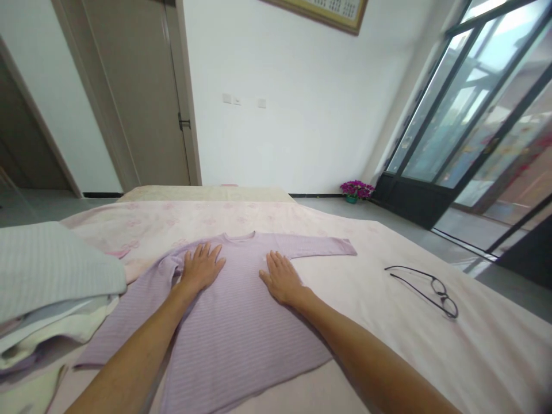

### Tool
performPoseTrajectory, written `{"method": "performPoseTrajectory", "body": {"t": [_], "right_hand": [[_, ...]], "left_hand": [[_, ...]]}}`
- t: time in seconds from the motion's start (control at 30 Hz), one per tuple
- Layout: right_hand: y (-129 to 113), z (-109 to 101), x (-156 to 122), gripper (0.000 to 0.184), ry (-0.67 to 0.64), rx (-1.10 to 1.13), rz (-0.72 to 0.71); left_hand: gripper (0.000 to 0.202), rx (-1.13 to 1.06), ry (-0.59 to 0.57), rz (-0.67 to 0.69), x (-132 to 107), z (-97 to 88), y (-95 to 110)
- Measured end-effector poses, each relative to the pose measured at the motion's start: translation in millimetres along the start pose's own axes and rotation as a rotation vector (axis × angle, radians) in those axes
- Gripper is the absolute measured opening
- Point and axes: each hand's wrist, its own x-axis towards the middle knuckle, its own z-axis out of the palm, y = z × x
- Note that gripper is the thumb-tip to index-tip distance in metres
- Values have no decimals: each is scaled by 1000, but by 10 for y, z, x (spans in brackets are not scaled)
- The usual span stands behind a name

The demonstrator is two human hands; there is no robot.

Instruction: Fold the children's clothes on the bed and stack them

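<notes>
Taking the garment's middle as the hub of a dial, with twelve o'clock at the neckline, we see two bare forearms enter from the near edge. Under them a lavender striped long-sleeved top (245, 333) lies spread, its hem toward six o'clock; one sleeve runs out toward eight o'clock, the other toward two. The right hand (282, 280) rests at one o'clock, unclenched, palm down, fingers close together and thumb apart, touching the chest fabric. At ten to eleven o'clock we find the left hand (200, 269), also relaxed and flat, fingers spread on the upper front beside a rumpled shoulder. Near nine o'clock sits a pile of garments (56, 270), pale grey striped cloth uppermost; at three o'clock, well apart, dark-rimmed eyeglasses (442, 294) lie with temples unfolded. All these rest on a pale pink floral sheet (375, 333). Farther off, between one and two o'clock, we note magenta flowers (356, 188) in a green pot (351, 199) near a dark-framed glass door (435, 132). A grey-brown door (138, 92) stands at eleven o'clock; three wall plates (226, 98) mark twelve on the white wall (302, 132).
</notes>
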Motion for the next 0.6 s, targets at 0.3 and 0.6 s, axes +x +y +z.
{"method": "performPoseTrajectory", "body": {"t": [0.3, 0.6], "right_hand": [[298, -188, -242, 73, -25, -93, 132], [-199, -103, -463, 72, -22, -40, -61]], "left_hand": [[51, 49, -4, 14, -395, -200, 107], [56, -97, -40, 362, -1559, -422, 620]]}}
